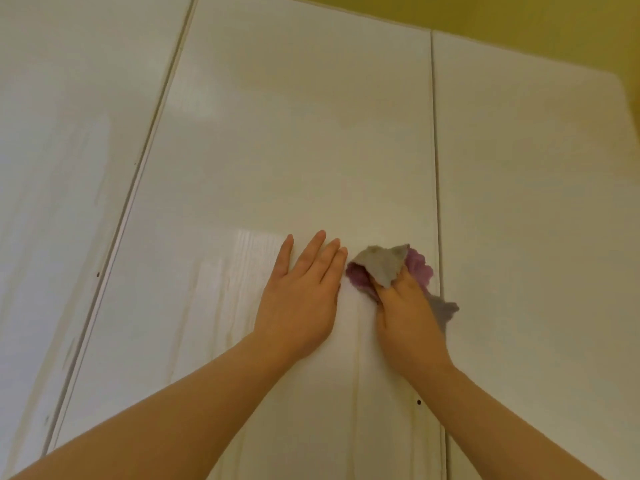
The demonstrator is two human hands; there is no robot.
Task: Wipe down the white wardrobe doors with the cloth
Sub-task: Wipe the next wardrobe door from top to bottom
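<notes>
We had the cloth (381,268) bunched up against the middle wardrobe door (277,150), low on the panel and just left of the thin gap (434,168) that split it from the right door (536,202). It showed a grey-beige side folded over the top and a purple side peeking out beneath and to the right, with a grey tail trailing out by the wrist. Our right hand (407,313) held it there, fingertips tucked under the fold and out of sight, the palm bearing it onto the white surface. Right beside it, nearly touching the cloth, our left hand (301,299) lay flat on the same door, fingers straight and spread a little, gripping nothing. Both bare forearms reached up from the bottom of the view. A small dark spot (419,402) sat on the panel below the right wrist, close to the gap. Off to the left, another seam set off the left door (62,168), which carried faint streaks and glare. Above the doors' top edge we could see a strip of yellow wall (519,15).
</notes>
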